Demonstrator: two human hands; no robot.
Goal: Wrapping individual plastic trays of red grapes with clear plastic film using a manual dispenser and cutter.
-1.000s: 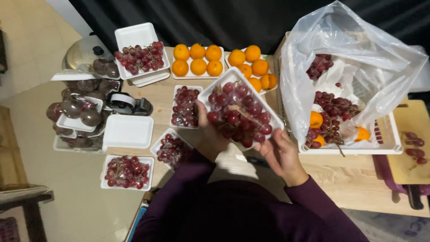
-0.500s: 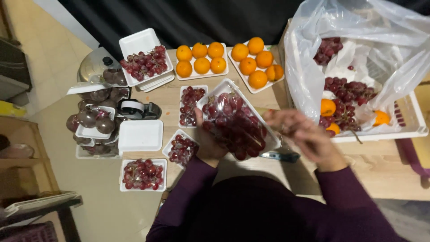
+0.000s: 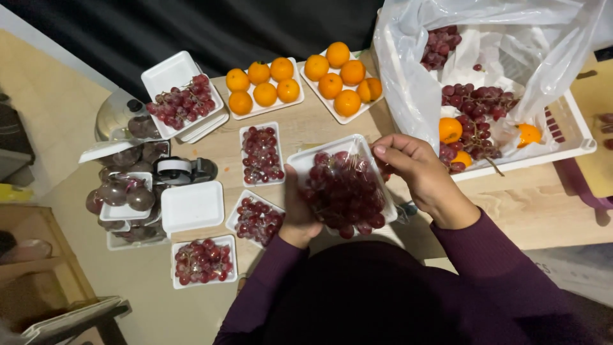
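I hold a white foam tray of red grapes (image 3: 343, 186) over the wooden table (image 3: 319, 124), with clear film stretched over the fruit. My left hand (image 3: 297, 214) grips the tray from below at its near-left side. My right hand (image 3: 418, 174) pinches the tray's far-right corner and the film there. Both sleeves are dark purple.
Two wrapped grape trays (image 3: 261, 153) (image 3: 255, 218) lie left of my hands, another (image 3: 203, 260) nearer. Trays of oranges (image 3: 263, 87) (image 3: 341, 78) sit at the back. A white crate (image 3: 562, 137) lined with a plastic bag holds grapes and oranges. A tape dispenser (image 3: 182, 170) and empty foam trays (image 3: 191, 206) lie left.
The tray has turned and tilted in my hands. My right hand moved from its near-right edge up to the far-right corner, and the film now covers the grapes.
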